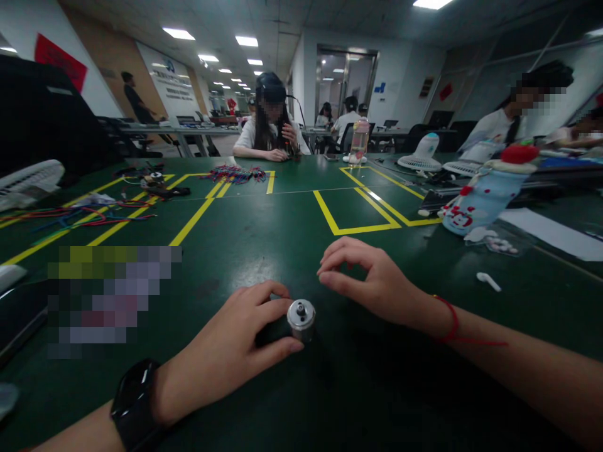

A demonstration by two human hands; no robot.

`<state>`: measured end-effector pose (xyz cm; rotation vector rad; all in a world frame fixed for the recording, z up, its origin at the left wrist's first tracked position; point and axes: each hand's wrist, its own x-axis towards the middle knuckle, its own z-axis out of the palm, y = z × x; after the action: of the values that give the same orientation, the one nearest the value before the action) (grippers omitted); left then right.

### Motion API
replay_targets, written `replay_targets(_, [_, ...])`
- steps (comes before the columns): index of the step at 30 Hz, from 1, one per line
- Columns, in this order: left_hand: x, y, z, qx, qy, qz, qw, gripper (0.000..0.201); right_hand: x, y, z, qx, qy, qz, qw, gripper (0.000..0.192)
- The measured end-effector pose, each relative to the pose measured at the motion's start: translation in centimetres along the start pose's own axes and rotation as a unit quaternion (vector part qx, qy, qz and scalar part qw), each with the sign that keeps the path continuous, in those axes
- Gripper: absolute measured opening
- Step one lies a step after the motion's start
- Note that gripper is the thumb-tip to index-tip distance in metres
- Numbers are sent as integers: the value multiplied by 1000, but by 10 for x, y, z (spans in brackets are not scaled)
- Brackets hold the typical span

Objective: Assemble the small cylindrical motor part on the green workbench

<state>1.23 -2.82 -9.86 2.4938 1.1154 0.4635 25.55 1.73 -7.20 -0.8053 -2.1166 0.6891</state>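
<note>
Far left there's a white fan (pixel 28 182) lying at the edge of the green table (pixel 264 251), and next to it a mess of coloured wires (pixel 89 216) spread over the yellow tape lines (pixel 191 223). A bit further back, another bundle of wires (pixel 234 174) sits in front of a person across the table (pixel 271 122) who has both hands up near their chin.

Coming to the near edge: the left hand (pixel 230 351), with a black smartwatch (pixel 136 402) on the wrist, lies on the table with thumb and fingers closed around a small dark cylinder with a silver metal cap (pixel 301 317). The part stands upright on the table surface, right at the near middle, and the fingertips touch the silver end. Looks like a little motor, but I can't say for sure.

Just beside it, the right hand (pixel 367 282) hovers or rests low over the table with fingers curled in, thumb and index nearly pinched together. I can't tell if it's got anything between them. It's close to the cylinder but not touching it. There's a red string bracelet (pixel 450 317) on that wrist.

Further right: a white earbud (pixel 488 281), a light blue bottle with a red cap (pixel 485 191) lying tilted, a sheet of white paper (pixel 551 232), and another small white fan (pixel 421 157) behind.
</note>
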Motion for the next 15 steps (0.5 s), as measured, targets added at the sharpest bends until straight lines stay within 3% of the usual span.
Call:
replay_targets(3, [2,0,0,-1,1,3,1000,20,5,37,-20,25,89,121,988,18])
replay_targets(5, [3,0,-1,0,2,2,1000,20,7,64,-35,56,169,211,961,23])
replay_targets(10, [6,-2,1,2,4,-1,1000,21,7,107,-54,92,256,265,925,30])
replay_targets(15, [7,0,5,-1,7,4,1000,20,3,106,-53,100,250,266,926,31])
